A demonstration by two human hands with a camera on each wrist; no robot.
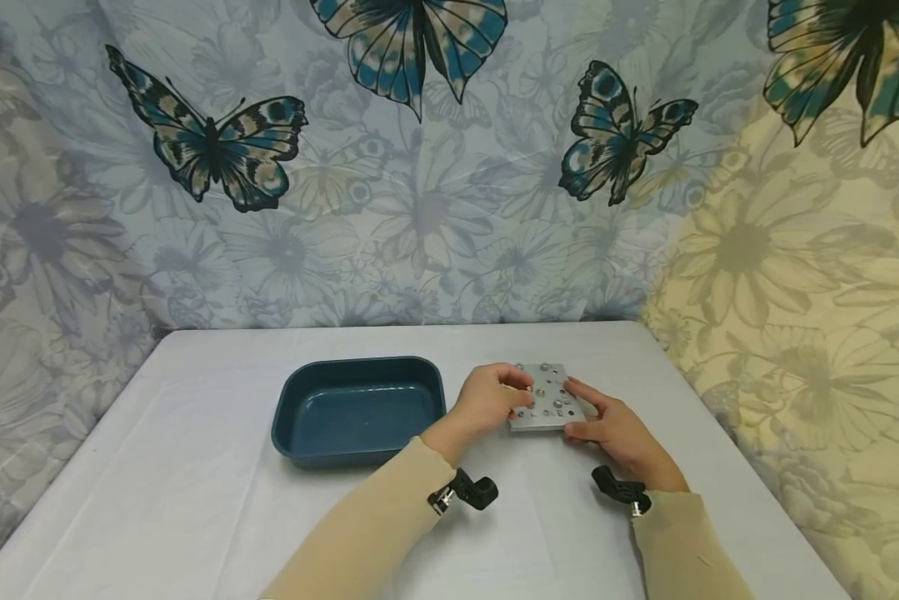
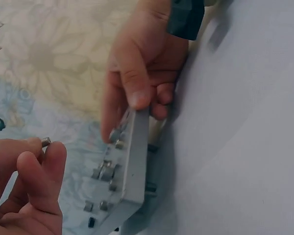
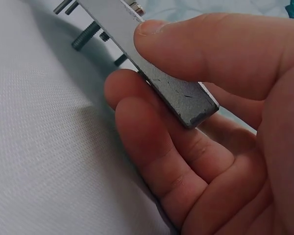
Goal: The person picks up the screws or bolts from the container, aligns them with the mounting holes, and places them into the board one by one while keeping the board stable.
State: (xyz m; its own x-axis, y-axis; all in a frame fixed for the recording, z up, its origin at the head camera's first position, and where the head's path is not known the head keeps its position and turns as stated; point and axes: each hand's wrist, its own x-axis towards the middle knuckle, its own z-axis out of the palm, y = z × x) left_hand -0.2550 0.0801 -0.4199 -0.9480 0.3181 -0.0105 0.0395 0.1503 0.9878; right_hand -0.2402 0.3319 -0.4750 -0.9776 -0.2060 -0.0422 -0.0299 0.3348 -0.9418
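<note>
A silver metal plate point(image 1: 548, 422) with several screws set through it is held just off the white cloth, at the right of the head view. At the plate's right edge, my right hand point(image 1: 620, 437) grips it; in the right wrist view the thumb lies on the plate's side point(image 3: 181, 93) with fingers curled underneath. Threaded screw shanks point(image 3: 85, 35) stick out below the plate. My left hand point(image 1: 488, 398) is over the plate's left side. Between its thumb and fingertip it pinches a small metal screw point(image 2: 46, 142), whose lower part is hidden by the fingers.
A dark teal rectangular tray point(image 1: 359, 457) stands on the table point(image 1: 194, 467) to the left of the plate. Behind the table hangs a butterfly-patterned cloth point(image 1: 434, 250). Black camera mounts point(image 1: 479, 492) sit on both wrists.
</note>
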